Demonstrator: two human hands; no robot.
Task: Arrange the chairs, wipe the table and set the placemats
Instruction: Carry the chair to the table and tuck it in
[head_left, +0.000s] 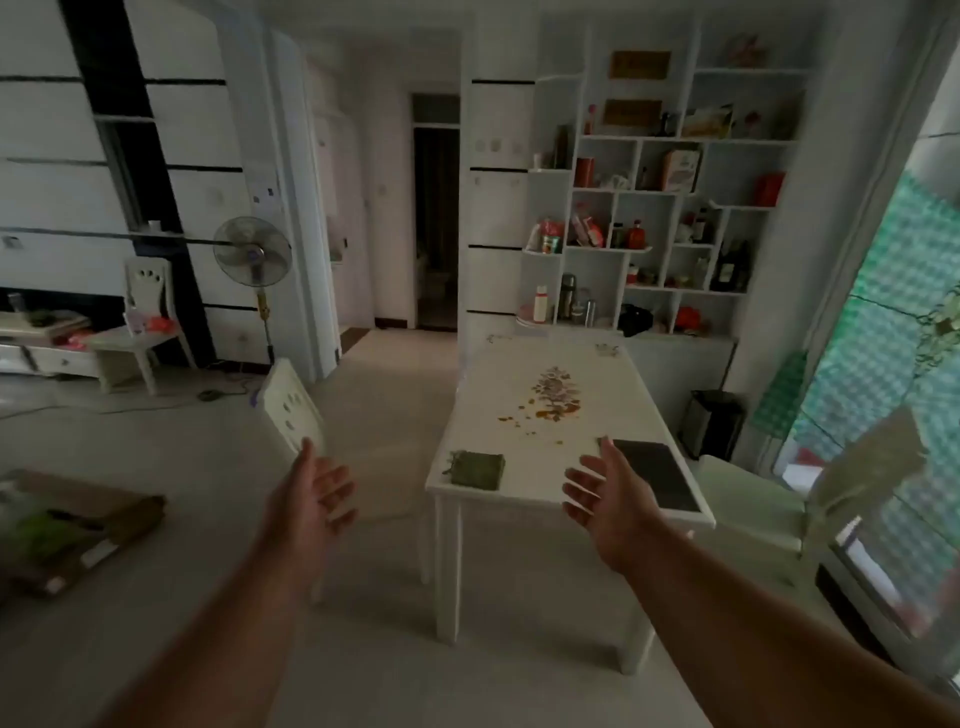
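A white dining table (519, 426) stands ahead of me, with a flower print and orange crumbs in its middle. A green cloth (478, 469) lies at its near left corner. At the near right corner lies a stack of dark placemats (655, 479). One white chair (293, 405) stands tilted out on the floor left of the table. Another white chair (810, 493) sits at the table's right side. My left hand (311, 499) is open, palm inward, just in front of the left chair's back. My right hand (602, 493) is open beside the placemats, holding nothing.
A third white chair (145, 317) stands by the far left wall next to a pedestal fan (253, 260). White shelves (660, 218) full of bottles and boxes rise behind the table. A black bin (711, 423) sits at the right. A cardboard box (78, 530) lies on the floor, left.
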